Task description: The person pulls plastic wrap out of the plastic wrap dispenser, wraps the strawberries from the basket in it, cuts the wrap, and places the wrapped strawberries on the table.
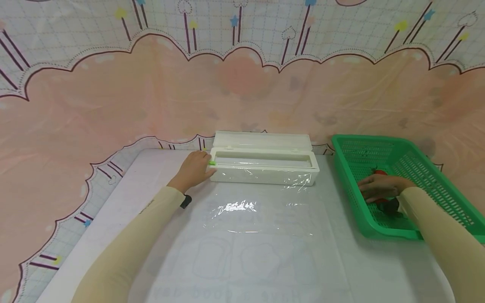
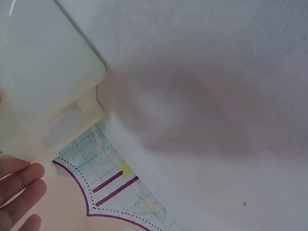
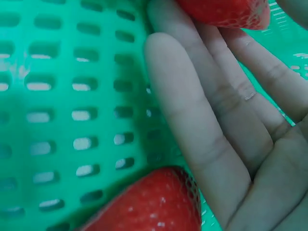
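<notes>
My left hand (image 1: 194, 170) grips the left end of a white cling film dispenser (image 1: 263, 176), thumb at its front, beside a small green slider (image 1: 212, 163). In the left wrist view, several left fingers (image 2: 21, 192) show past the dispenser's end; the thumb is mostly cut off. My right hand (image 1: 382, 187) is inside a green basket (image 1: 373, 231). Close up, its fingers (image 3: 178, 91) are nearly straight. One strawberry (image 3: 226, 12) lies against them near the top edge, and another strawberry (image 3: 154, 204) sits below the hand on the basket floor.
The dispenser's lid (image 1: 262, 141) stands raised at the back. A sheet of clear film (image 1: 242, 208) spreads from its front over the white table (image 1: 170, 269). Something dark (image 1: 389, 206), partly hidden, lies beside the right wrist. A patterned cloth (image 1: 238, 97) hangs behind.
</notes>
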{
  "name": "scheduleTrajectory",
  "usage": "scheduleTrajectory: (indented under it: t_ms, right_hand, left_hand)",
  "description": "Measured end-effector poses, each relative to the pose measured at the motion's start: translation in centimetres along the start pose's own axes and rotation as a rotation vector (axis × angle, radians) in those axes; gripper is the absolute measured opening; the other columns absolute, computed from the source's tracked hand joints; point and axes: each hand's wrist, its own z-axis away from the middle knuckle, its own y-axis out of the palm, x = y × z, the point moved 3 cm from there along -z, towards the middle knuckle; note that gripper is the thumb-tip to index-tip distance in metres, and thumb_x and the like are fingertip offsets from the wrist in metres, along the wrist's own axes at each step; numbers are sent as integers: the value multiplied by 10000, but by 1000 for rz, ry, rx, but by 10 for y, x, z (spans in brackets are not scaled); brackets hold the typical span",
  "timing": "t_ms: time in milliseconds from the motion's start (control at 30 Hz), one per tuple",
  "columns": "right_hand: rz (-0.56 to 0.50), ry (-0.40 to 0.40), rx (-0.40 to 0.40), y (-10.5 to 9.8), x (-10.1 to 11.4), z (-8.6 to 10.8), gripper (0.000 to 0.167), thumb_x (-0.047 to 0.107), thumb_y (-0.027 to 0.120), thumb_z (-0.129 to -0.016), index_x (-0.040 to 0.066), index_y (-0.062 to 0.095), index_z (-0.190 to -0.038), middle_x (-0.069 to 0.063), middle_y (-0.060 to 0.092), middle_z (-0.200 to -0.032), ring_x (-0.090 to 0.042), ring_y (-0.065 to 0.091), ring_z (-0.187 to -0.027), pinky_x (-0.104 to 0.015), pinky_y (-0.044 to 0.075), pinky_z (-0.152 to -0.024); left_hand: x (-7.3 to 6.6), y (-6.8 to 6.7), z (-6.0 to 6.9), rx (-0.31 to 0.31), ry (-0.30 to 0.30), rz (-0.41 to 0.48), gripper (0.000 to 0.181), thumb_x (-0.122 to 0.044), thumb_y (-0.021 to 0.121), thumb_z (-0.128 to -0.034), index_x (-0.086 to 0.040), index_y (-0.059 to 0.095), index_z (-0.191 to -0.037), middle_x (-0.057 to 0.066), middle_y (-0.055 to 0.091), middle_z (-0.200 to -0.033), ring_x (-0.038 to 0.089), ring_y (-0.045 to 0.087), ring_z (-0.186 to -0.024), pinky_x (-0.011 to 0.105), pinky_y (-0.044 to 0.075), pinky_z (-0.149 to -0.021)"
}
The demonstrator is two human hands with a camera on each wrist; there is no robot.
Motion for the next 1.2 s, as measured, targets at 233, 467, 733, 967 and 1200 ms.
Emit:
scheduleTrajectory:
  t_ms: [233,467,733,967,1200]
  right_hand:
    - [-37,-116,147,4,4,-4,542,129,413,-1001,-148,202,-1416,-47,558,-1319,-85,614,-1091,-329,502,-943]
    - [-162,-226,249,4,10,-2,356,43,372,-998,211,530,-1269,137,606,-1221,-97,606,-1122,-299,500,-942]
    - [-11,-155,4,-8,15,12,730,142,439,-988,-196,-62,-1399,-379,139,-1472,98,548,-1009,-332,494,-949]
    - [22,-160,-76,-18,15,21,691,141,412,-995,-198,-31,-1404,-35,419,-1347,99,547,-1014,-285,501,-915]
    - [-73,-229,0,-21,18,25,581,98,358,-1001,-131,30,-1422,168,656,-1078,23,606,-1016,-223,497,-872]
  left_hand:
    - [0,1,0,-2,2,4,475,-342,637,-872,77,598,-1094,225,633,-1100,361,575,-1076,458,417,-1004]
    - [1,1,-1,4,0,-2,482,-345,633,-876,78,595,-1105,226,633,-1099,361,578,-1070,457,423,-997]
    - [0,0,0,19,-13,12,489,-343,626,-882,78,590,-1129,230,626,-1123,365,569,-1092,460,415,-1010]
    - [0,0,0,16,-8,9,492,-334,620,-886,86,586,-1139,239,621,-1134,372,564,-1103,464,408,-1017]
    - [0,3,1,5,-8,13,501,-330,616,-888,93,577,-1155,242,618,-1148,374,560,-1122,464,407,-1022]
